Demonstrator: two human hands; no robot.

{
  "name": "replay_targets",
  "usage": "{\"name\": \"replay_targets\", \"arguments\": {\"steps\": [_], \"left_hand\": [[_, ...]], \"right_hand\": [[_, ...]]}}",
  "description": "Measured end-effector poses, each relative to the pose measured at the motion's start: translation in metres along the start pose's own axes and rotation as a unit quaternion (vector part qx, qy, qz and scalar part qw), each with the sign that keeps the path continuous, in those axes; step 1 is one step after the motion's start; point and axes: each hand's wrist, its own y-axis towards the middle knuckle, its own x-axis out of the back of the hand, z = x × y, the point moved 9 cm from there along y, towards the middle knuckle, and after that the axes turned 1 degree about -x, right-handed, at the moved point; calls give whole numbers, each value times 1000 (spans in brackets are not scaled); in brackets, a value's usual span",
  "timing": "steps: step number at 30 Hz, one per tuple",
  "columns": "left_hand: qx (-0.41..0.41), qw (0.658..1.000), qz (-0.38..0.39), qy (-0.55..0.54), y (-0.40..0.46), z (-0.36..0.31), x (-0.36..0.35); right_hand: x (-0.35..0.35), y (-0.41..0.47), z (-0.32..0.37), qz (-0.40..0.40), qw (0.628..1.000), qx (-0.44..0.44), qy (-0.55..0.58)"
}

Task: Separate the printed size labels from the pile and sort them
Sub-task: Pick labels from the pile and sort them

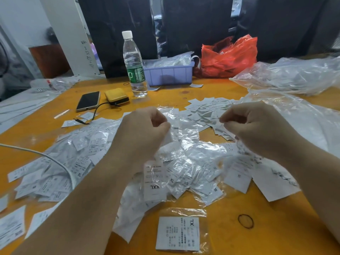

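A wide pile of white printed size labels in clear plastic sleeves (184,162) covers the middle of the orange table (230,214). My left hand (145,129) is raised above the pile and pinches a crinkled clear sleeve (176,124) between thumb and fingers. My right hand (253,124) is curled, its fingertips pinching a small white label (219,122). An XXL label (154,183) lies on the pile below my left wrist. A bagged XL label (178,232) lies alone near the front edge. A heap of loose bare labels (204,109) sits behind my hands.
A water bottle (135,67), a phone (88,101) and a yellow power bank (116,96) stand at the back left. A purple bin (169,74) and a red bag (230,56) sit behind. Clear plastic bags (294,76) fill the right. A black rubber band (245,220) lies front right. A white cable (36,153) crosses the left.
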Motion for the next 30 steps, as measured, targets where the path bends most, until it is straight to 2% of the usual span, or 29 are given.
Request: {"name": "replay_targets", "arguments": {"steps": [3, 7, 12, 19, 23, 30], "left_hand": [[-12, 994, -28, 107, 2, 2, 5], [-63, 994, 8, 87, -6, -14, -9], [-65, 988, 113, 80, -16, -17, -38], [-71, 979, 156, 114, -16, -14, -47], [-88, 961, 221, 144, -23, -16, -59], [-111, 957, 221, 151, -26, -21, -63]], "right_hand": [[-20, -1, -14, 69, 992, -28, -105], [-38, -3, -26, 132, 973, -71, -177], [-39, 1, -29, 126, 963, -88, -221], [-29, 1, -26, 88, 970, -90, -208], [-30, 2, -25, 84, 963, -93, -241], [-26, 2, -20, 79, 973, -71, -206]]}}
